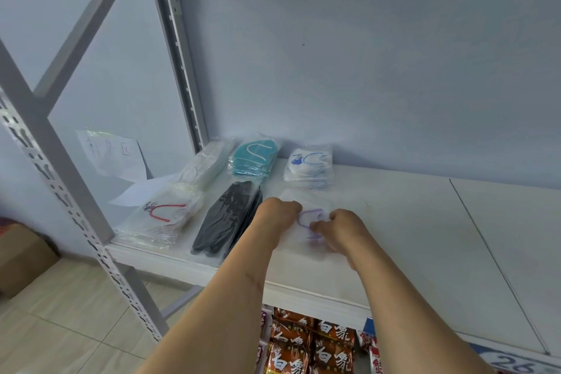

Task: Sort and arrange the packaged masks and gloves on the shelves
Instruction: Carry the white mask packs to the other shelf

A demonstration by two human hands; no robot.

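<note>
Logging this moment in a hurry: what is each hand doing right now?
Left hand: grip on the packaged mask with purple loops, at its left edge.
Right hand: grip on the same pack, right side.

Orange snack packs (312, 346) read "白象"; paper sign (112, 155) seemingly illegible.

Around you: a handwritten paper sign (112, 156) taped to the pale blue wall (379, 76), a cardboard box (21, 258) on the beige tiled floor (69, 328), and orange-red instant noodle packets (312, 340) stacked on the level below.
</note>
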